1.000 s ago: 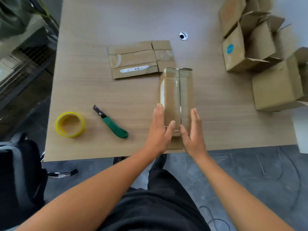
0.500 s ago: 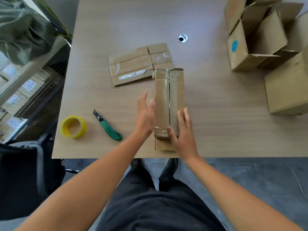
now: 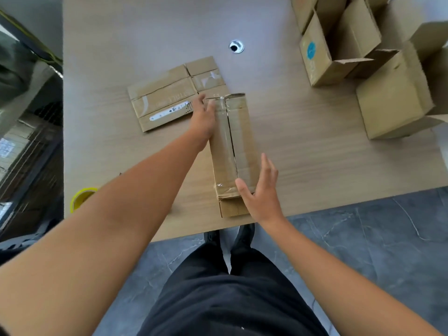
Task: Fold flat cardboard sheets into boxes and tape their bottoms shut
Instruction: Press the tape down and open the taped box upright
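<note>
A long cardboard box point(image 3: 242, 141) stands near the table's front edge, its upper face shut with clear tape along the middle seam. My left hand point(image 3: 202, 115) lies with straight fingers against the box's far left side. At the box's near right corner my right hand point(image 3: 260, 190) is open, fingers spread, touching or just above the cardboard. A flat cardboard sheet point(image 3: 167, 98) lies on the table to the left of the box's far end. A yellow tape roll point(image 3: 81, 196) sits at the front left, partly hidden by my left arm.
Several folded boxes point(image 3: 392, 93) with open flaps stand crowded at the table's right side. A round cable hole point(image 3: 236, 46) is set in the wooden table point(image 3: 315, 154) behind the box. A dark chair and shelving are at the left.
My left hand has slid forward along the box's left side to its far end. My right hand has stayed at the near end. The green cutter is now hidden behind my left arm.
</note>
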Demonstrator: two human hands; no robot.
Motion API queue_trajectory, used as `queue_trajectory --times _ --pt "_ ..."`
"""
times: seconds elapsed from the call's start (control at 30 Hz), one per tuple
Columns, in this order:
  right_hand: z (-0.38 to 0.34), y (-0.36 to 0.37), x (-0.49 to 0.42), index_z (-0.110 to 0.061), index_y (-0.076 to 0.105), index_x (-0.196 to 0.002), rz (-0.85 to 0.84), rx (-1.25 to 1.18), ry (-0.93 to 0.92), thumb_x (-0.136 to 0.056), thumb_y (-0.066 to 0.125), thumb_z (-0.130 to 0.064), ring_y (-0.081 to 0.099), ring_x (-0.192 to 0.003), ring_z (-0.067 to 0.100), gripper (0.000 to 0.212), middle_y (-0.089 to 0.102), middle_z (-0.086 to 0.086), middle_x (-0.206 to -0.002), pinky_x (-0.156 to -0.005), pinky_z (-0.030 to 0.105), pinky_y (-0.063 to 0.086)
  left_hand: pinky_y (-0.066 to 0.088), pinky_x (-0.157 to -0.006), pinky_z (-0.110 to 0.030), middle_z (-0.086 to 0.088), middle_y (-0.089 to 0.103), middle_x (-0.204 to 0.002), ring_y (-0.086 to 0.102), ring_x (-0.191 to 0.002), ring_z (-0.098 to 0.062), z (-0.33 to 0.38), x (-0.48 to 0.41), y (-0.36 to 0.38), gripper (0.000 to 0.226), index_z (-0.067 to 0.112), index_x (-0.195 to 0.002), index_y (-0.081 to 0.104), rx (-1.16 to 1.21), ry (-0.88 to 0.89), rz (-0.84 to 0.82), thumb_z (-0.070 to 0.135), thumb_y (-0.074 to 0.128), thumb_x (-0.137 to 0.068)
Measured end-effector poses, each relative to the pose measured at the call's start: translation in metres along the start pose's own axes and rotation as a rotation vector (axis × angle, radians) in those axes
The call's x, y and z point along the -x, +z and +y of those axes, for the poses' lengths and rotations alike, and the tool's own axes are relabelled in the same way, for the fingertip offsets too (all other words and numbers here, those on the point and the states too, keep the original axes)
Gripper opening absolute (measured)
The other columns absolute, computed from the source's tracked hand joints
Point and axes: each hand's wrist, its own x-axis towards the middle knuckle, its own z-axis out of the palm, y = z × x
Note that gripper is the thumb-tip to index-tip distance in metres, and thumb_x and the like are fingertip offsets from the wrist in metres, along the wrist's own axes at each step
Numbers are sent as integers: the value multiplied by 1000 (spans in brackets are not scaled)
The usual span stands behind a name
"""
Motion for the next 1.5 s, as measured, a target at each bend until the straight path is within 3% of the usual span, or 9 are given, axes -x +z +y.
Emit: queue_trajectory --times 0.13,0.3,0.47,0.63,0.77,0.9,1.13,1.27,1.5 --pt "-13 -17 -1 -31 10 -161 -82 -56 266 -93 54 -61 10 -154 17 86 15 -4 -167 -124 43 18 41 -101 -66 -5 36 -158 43 -134 -40 7 14 -13 82 39 -156 19 8 -323 -130 79 41 -88" --pt "-51 -38 -28 -23 50 -136 9 -352 305 -99 46 -59 46 -135 19 52 54 -4 -135 -105 33 35 43 -103 -61 -5 56 -143 53 -127 -34 -2 29 -7 107 26 -141 54 104 -341 -295 98 27 -67" --pt "-98 -79 -39 -18 51 -123 162 -552 205 -98 37 -64 56 -119 18 54 60 8 -131 -94 36 44 36 -111 -53 -2 64 -135 53 -133 -26 43 61 -21 78 35 -132 61 354 16 -311 86 29 -84" --pt "-129 -108 -28 -29 56 -123 170 -683 129 -98 31 -66 52 -127 19 52 65 1 -127 -111 52 33 43 -99 -43 -4 66 -130 61 -116 -20 73 95 -48 58 19 -124 56 529 306 -376 63 26 -100" --pt "-122 -97 -13 -32 59 -129 95 -720 153 -86 35 -75 59 -124 27 65 68 8 -123 -110 58 38 42 -103 -48 -6 61 -137 59 -124 -25 50 110 -52 73 10 -139 51 478 277 -402 67 37 -94" --pt "-97 -77 7 -19 62 -118 65 -748 281 -84 39 -77 61 -113 27 71 73 2 -108 -94 48 43 46 -81 -31 9 67 -106 64 -92 -7 3 125 -47 55 23 -117 64 375 178 -392 63 29 -101" --pt "-64 -49 38 -25 53 -127 -78 -578 387 -63 57 -92 60 -120 24 92 65 4 -127 -103 57 47 48 -94 -43 -1 54 -125 55 -118 -21 -37 149 -52 85 19 -135 41 165 -75 -419 78 60 -76" --pt "-52 -31 43 -30 41 -136 -90 -457 422 -83 69 -64 58 -113 10 69 60 -8 -125 -103 49 49 49 -99 -44 5 47 -132 54 -114 -19 -58 153 -43 75 26 -143 32 -95 -37 -372 35 78 -84" --pt "-39 -19 44 -23 21 -153 37 -158 359 -97 64 -36 49 -114 15 72 45 -4 -133 -92 30 40 53 -77 -34 0 59 -121 58 -97 -12 -73 160 -33 35 23 -140 39 -108 151 -307 26 42 -105"
